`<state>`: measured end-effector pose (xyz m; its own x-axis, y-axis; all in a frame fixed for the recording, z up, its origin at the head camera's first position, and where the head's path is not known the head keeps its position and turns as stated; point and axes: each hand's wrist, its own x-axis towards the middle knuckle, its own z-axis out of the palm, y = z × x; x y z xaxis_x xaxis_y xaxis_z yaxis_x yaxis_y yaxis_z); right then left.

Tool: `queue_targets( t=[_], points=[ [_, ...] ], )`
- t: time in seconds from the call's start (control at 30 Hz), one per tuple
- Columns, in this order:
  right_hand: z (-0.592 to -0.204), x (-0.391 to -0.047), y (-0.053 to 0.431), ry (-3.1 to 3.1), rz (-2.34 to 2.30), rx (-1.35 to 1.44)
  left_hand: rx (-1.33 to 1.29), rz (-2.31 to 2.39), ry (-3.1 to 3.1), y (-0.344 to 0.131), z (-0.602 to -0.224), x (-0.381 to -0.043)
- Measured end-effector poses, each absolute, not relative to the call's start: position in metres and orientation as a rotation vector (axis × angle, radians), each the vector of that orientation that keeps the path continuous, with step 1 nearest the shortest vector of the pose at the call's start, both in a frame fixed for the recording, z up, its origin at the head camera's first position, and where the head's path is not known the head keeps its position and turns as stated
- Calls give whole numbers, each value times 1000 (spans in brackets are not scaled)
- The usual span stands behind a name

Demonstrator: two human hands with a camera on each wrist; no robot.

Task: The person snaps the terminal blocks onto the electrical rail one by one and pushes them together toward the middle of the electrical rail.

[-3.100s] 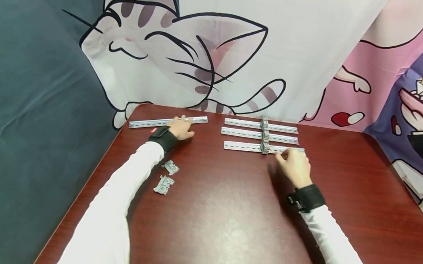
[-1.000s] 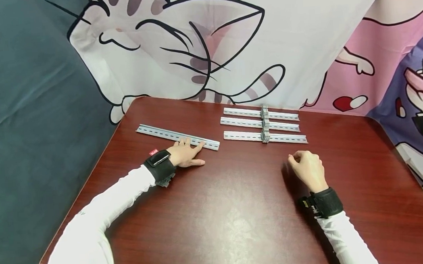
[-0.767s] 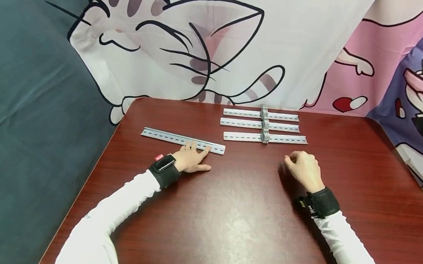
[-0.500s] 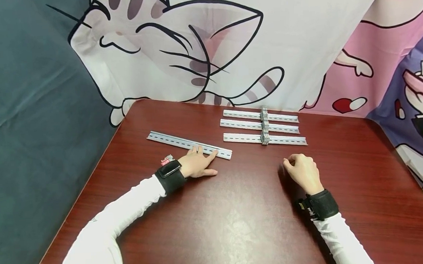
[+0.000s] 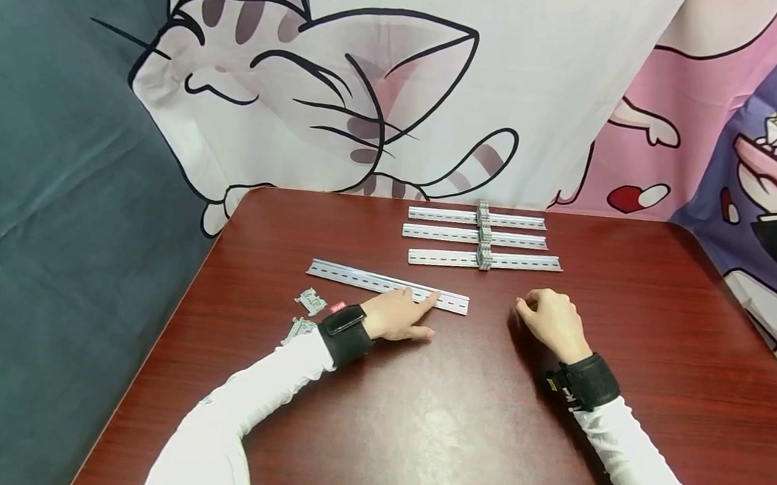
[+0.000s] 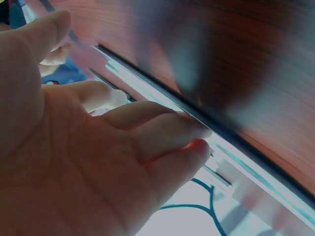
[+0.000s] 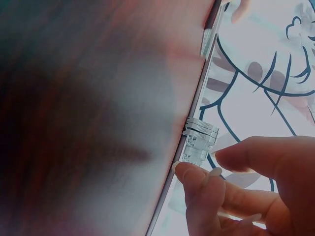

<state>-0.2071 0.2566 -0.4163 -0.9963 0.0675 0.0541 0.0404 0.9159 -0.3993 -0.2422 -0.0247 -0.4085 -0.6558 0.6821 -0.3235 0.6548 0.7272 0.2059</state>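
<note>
A slotted metal DIN rail (image 5: 347, 275) lies slanted on the table, its right end nearer me. My left hand (image 5: 396, 316) rests on it near that end, palm down, fingers stretched over the metal and thumb spread out in front. The left wrist view has these fingertips right at the rail (image 6: 268, 169). To the right, my right hand (image 5: 555, 323) hovers low with loosely curled fingers. Its thumb and fingers (image 7: 202, 189) stand apart with nothing between them in the right wrist view. Two loose grey terminal blocks (image 5: 311, 301) lie by my left wrist, one partly hidden by the sleeve.
Three more DIN rails (image 5: 439, 256) lie side by side at the back, each bearing a cluster of grey terminal blocks (image 5: 484, 257) near its middle. A cat-print cloth (image 5: 418, 70) hangs behind the table (image 5: 440, 432). The table's left edge runs along a dark green cloth (image 5: 60, 218).
The left hand has slid the DIN rail from the back left toward me and to the right, turning it from level to slanted. The right hand has come slightly nearer and stays loosely curled.
</note>
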Motion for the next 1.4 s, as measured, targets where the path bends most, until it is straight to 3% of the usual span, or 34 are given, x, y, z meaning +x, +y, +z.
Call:
queue_targets(
  t=[0.73,1.4],
  points=[
    [-420,-207,255,-3149,698,178,1174,79,2500,46,-406,-223],
    [-422,-225,283,-3127,607,722,1288,25,2529,66,-411,-207]
  ],
)
